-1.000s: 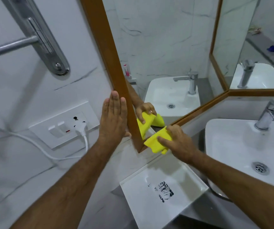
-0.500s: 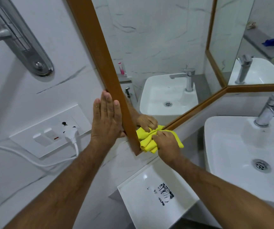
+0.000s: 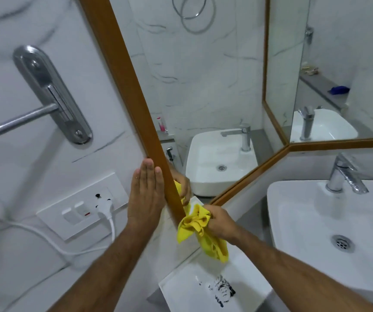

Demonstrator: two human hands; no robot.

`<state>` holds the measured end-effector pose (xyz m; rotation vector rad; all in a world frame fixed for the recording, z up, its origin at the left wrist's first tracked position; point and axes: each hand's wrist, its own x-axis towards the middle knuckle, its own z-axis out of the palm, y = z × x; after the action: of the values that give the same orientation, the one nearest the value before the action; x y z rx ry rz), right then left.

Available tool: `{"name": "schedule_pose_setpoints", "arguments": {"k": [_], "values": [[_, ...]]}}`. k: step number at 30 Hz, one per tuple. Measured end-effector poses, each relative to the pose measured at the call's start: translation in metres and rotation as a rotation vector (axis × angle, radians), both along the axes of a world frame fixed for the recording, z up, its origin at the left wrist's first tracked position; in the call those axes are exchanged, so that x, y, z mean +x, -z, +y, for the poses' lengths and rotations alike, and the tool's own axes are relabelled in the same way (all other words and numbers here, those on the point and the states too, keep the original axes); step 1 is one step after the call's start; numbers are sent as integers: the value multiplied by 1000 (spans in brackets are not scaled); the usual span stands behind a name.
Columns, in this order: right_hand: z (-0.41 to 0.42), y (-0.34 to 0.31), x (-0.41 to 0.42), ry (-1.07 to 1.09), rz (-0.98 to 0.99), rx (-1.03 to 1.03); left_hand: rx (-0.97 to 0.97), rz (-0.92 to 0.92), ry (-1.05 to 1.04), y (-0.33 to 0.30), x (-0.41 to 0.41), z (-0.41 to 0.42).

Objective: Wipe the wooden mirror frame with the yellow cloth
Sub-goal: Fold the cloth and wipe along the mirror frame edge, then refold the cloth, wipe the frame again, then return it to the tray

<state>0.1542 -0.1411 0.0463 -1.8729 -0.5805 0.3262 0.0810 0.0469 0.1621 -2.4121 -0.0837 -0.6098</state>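
Observation:
The wooden mirror frame (image 3: pixel 122 75) runs down the wall as a brown strip and turns at a low corner toward the right. My right hand (image 3: pixel 220 224) grips the bunched yellow cloth (image 3: pixel 195 226), which shows dark smudges, and presses it against the frame's bottom corner. A loose end of the cloth hangs down. My left hand (image 3: pixel 146 194) lies flat on the wall with fingers together, its edge against the frame's outer side. The glass reflects my hand and the cloth.
A white socket plate (image 3: pixel 77 210) with a plugged-in white cable sits left of my left hand. A chrome towel-rail bracket (image 3: pixel 52 93) is above it. A white basin (image 3: pixel 316 233) with a chrome tap (image 3: pixel 344 176) is at right. Below lies a white tray (image 3: pixel 203 289) with black marks.
My right hand has slid the cloth left along the bottom strip to the frame's corner, and the cloth has bunched up with an end hanging. My left hand stayed flat beside the frame.

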Motion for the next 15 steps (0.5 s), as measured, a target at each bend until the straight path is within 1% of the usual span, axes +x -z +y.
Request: {"name": "schedule_pose_setpoints", "arguments": {"k": [2,4,6,8,11,12,13,15], "values": [[-8,-16,0,53,84,168,12,-41,50,-10,-2,0],[-13,-43,3,182,89,316,-27,-111,94,-37,2,0],[-14,-84,11,307,80,436,-61,-195,124,-80,7,0],[-11,-143,18,360,41,566,-41,-259,206,-139,12,2],[-5,-254,22,315,-80,805,10,-387,367,-237,17,-1],[-2,-290,23,315,-151,843,40,-415,411,-267,19,-1],[0,-327,24,341,-230,850,78,-435,435,-297,20,0],[5,-402,25,452,-401,789,155,-472,404,-357,18,9]]}}
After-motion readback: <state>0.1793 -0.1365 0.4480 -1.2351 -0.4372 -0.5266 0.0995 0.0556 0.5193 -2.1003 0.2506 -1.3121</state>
